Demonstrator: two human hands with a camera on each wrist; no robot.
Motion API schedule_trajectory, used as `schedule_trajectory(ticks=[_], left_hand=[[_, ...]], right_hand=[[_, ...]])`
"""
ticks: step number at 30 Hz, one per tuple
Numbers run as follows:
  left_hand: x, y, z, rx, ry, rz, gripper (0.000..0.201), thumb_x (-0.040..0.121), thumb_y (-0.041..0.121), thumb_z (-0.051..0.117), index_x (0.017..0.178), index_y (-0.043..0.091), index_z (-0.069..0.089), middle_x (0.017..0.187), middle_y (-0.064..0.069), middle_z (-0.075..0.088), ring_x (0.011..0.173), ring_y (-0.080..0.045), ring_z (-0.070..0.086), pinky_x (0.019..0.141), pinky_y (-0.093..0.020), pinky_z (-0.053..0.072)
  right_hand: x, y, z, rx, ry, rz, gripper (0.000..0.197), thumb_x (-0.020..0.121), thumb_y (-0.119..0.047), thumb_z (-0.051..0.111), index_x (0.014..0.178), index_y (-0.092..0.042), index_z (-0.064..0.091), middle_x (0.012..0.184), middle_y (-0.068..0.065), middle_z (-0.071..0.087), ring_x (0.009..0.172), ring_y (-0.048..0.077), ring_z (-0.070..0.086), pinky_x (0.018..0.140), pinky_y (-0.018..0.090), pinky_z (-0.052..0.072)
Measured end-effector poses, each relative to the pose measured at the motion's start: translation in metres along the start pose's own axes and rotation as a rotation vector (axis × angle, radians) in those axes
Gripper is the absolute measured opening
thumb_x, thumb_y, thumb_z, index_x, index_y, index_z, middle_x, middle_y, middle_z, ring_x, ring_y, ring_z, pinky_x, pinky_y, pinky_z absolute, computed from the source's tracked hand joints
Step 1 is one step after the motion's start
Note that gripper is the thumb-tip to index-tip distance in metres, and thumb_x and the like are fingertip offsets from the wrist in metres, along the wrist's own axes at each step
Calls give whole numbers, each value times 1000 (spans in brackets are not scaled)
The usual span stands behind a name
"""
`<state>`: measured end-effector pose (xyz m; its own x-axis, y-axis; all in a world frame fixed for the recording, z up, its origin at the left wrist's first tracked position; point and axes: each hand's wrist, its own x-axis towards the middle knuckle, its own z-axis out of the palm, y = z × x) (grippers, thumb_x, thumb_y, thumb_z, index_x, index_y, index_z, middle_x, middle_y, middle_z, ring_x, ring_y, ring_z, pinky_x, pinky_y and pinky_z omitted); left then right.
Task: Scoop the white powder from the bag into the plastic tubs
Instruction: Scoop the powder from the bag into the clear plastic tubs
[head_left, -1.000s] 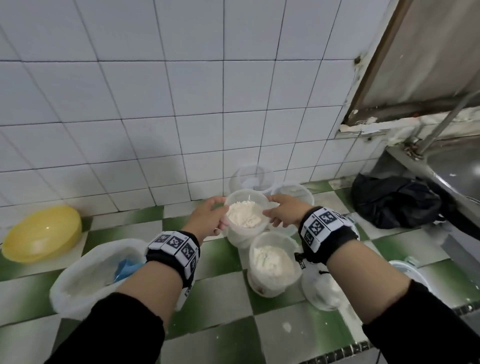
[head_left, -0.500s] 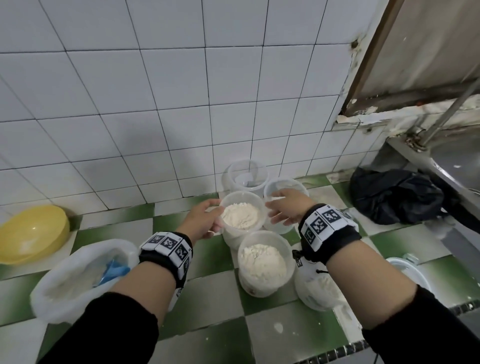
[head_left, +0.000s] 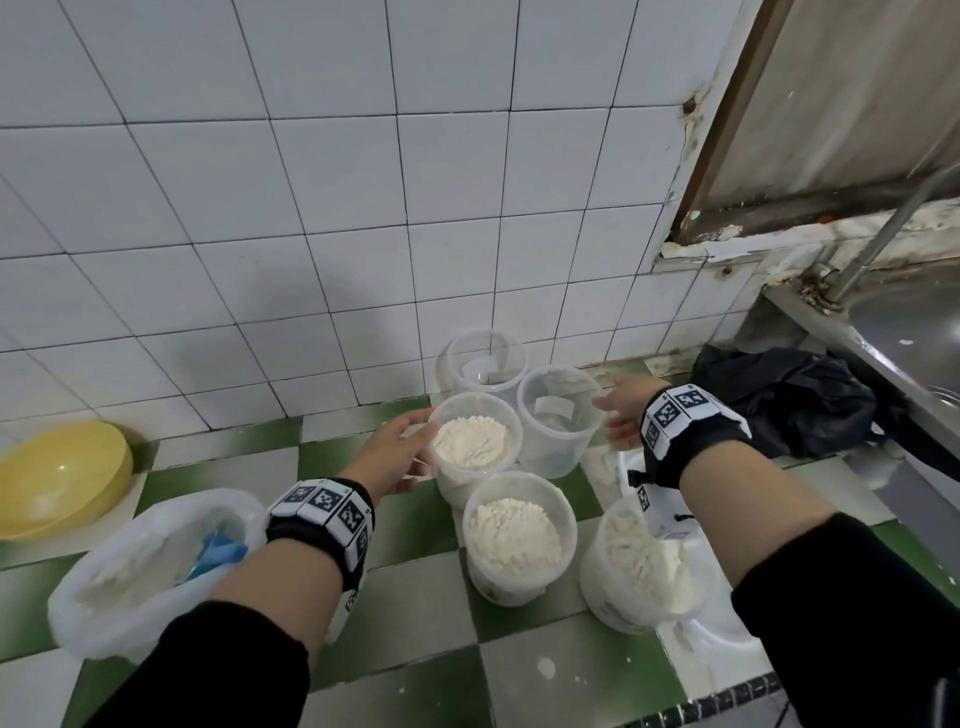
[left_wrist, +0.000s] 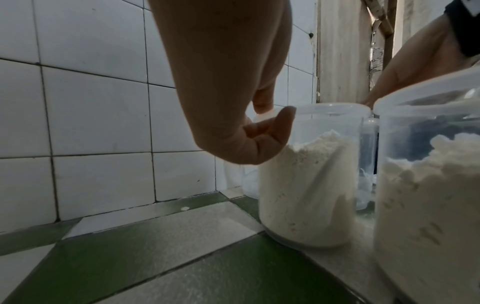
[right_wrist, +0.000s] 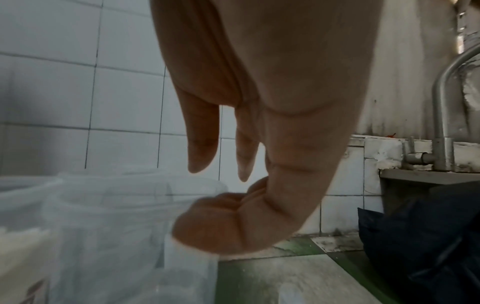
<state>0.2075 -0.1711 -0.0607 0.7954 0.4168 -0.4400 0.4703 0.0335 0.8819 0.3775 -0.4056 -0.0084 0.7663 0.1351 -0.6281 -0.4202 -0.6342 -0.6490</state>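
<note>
The bag (head_left: 150, 577) of powder sits low on the left, a blue scoop (head_left: 215, 553) inside, nearer the left hand (head_left: 395, 457) and behind its wrist. That hand rests loose-fingered at the filled tub (head_left: 475, 447), gripping nothing. The right hand (head_left: 621, 415), fingers relaxed and holding nothing, is just beside the empty tub (head_left: 558, 421), the likely next one to fill.

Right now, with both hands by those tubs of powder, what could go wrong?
The tubs stand packed together, so nudging the filled tub at the left hand could tip its neighbour and spill powder. The right hand is beside an empty tub, light enough to topple. The near-right tub is heaped and sits right under the right forearm.
</note>
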Motion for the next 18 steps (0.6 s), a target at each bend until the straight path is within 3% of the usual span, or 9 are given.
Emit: schedule_trajectory(ticks=[3, 5, 8, 10, 15, 18], left_hand=[[0, 0, 1, -8, 5, -7, 25, 98, 36, 56, 123, 36, 60, 77, -2, 60, 66, -14, 54, 57, -25, 49], [0, 0, 0, -6, 10, -8, 25, 99, 36, 55, 123, 37, 60, 78, -3, 60, 67, -14, 54, 58, -25, 49], [-3, 0, 2, -1, 22, -8, 24, 99, 36, 54, 123, 37, 59, 80, -4, 60, 68, -14, 54, 60, -25, 50], [-4, 1, 3, 1, 33, -5, 24, 100, 36, 53, 122, 38, 59, 80, -4, 60, 69, -14, 54, 62, -26, 50], [-9, 0, 2, 36, 53, 5, 28, 99, 40, 53, 126, 39, 58, 86, -5, 60, 72, -14, 54, 61, -25, 51], [-16, 3, -1, 70, 121, 36, 33, 97, 44, 54, 129, 37, 56, 97, -4, 58, 78, -15, 53, 65, -26, 52]], right_hand=[[-1, -1, 8, -56, -52, 8, 50, 100, -6, 40, 146, -21, 28, 75, 21, 59, 58, 26, 60, 44, 31, 53], [1, -3, 10, -85, -52, -15, 52, 100, -2, 33, 148, -21, 25, 71, 21, 60, 52, 24, 61, 42, 30, 52], [6, -2, 9, -89, -6, -46, 51, 99, 1, 31, 145, -20, 32, 69, 19, 58, 31, 16, 55, 33, 24, 48], [8, -2, 6, -55, 19, -48, 49, 99, 1, 30, 143, -20, 37, 67, 18, 56, 25, 15, 49, 33, 20, 46], [-5, -7, -4, -3, 48, -102, 55, 99, -1, 36, 149, -20, 24, 65, 13, 56, 29, 12, 49, 35, 17, 43], [-23, -17, -15, 39, 82, -189, 57, 98, -3, 41, 149, -18, 21, 64, 11, 58, 47, 16, 51, 48, 26, 46]])
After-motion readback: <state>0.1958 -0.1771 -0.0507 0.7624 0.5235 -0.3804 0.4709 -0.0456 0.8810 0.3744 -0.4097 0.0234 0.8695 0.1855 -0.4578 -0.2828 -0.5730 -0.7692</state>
